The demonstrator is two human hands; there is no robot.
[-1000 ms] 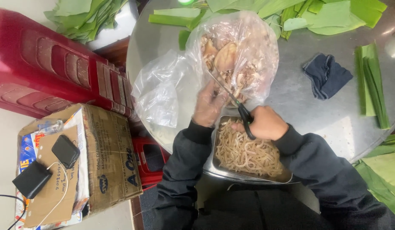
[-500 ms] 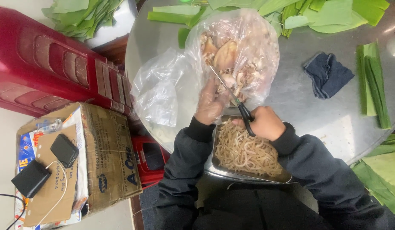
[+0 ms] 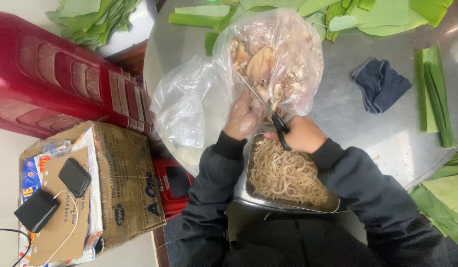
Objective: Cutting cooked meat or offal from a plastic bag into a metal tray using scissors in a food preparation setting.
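— What are our hands doing?

— Our right hand (image 3: 302,134) is clenched through the black handles of the scissors (image 3: 268,111), blades up inside the clear plastic bag (image 3: 276,54) of pale meat pieces. Our left hand (image 3: 242,118), in a thin clear glove, pinches a piece at the bag's mouth.

— And below them?

— The metal tray (image 3: 248,190) of pale shreds, at the round steel table's (image 3: 347,123) near edge.

— Any packaging?

— A brown cardboard box (image 3: 125,183) with blue printing stands left, beside the red plastic stool (image 3: 51,94).
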